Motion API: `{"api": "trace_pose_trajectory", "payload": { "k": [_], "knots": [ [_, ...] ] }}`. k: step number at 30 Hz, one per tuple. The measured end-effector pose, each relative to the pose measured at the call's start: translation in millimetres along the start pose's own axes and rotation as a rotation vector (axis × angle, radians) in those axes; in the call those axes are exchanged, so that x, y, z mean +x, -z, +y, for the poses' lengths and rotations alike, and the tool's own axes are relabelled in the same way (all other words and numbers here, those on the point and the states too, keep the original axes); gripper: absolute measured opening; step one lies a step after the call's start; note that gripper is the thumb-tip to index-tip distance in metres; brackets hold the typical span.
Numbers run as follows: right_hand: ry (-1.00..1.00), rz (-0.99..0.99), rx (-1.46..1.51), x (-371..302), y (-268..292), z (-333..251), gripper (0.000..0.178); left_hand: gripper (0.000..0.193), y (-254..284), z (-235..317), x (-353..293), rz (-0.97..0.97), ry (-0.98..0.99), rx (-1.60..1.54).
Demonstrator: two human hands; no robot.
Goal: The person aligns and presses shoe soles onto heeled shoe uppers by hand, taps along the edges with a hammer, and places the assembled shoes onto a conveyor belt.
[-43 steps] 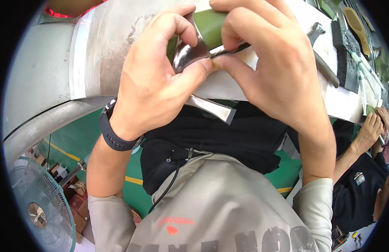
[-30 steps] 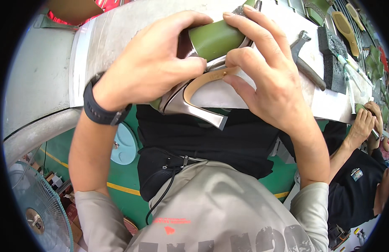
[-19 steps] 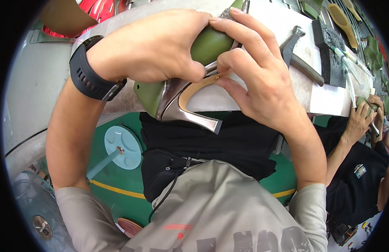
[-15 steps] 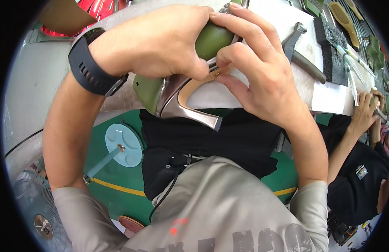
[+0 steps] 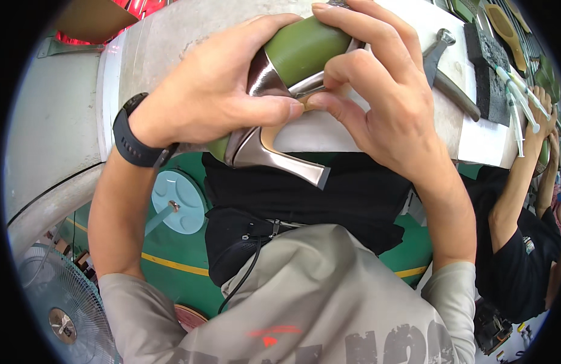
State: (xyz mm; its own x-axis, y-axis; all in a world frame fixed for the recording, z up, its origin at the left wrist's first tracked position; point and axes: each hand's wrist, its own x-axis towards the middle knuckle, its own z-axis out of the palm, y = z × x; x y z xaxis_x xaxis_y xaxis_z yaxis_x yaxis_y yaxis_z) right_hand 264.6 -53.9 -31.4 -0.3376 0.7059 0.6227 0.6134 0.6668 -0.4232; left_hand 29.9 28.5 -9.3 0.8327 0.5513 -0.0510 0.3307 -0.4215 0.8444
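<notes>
A high-heeled shoe (image 5: 309, 50) in green with bronze-coloured metallic parts lies on its side between my hands, above the bench's near edge. Its slim metallic heel (image 5: 292, 167) with a dark tip points toward me and to the right. My left hand (image 5: 217, 91) is wrapped round the shoe, its thumb lying across the arch by the heel. Over the front part curls my right hand (image 5: 383, 91), fingertips on the far side and thumb pressed at the sole edge close to my left thumb. My palms and fingers cover much of the shoe.
To the right lie a hammer (image 5: 447, 79), a black block (image 5: 489, 85) and several syringes (image 5: 515, 109). A co-worker's arm (image 5: 514, 164) reaches in beyond them. A fan (image 5: 65, 321) stands at lower left, with a light-blue round stool base (image 5: 186, 209) on the floor.
My left hand has shifted down and left along the shoe, baring more of the green part. My right hand has moved slightly right, still gripping. The co-worker's hands have moved up.
</notes>
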Motion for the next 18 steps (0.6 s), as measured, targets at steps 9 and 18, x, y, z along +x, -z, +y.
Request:
{"api": "trace_pose_trajectory", "payload": {
  "k": [9,18],
  "knots": [
    [-0.136,-0.213,-0.041,32.8,18.8,0.4,0.052,0.059,0.4,9.6,0.3,0.099,0.106,0.116],
    [-0.290,-0.442,-0.092,53.7,36.9,-14.8,0.060,0.064,-10.3,1.9,6.1,0.225,0.000,0.076]
  ]
}}
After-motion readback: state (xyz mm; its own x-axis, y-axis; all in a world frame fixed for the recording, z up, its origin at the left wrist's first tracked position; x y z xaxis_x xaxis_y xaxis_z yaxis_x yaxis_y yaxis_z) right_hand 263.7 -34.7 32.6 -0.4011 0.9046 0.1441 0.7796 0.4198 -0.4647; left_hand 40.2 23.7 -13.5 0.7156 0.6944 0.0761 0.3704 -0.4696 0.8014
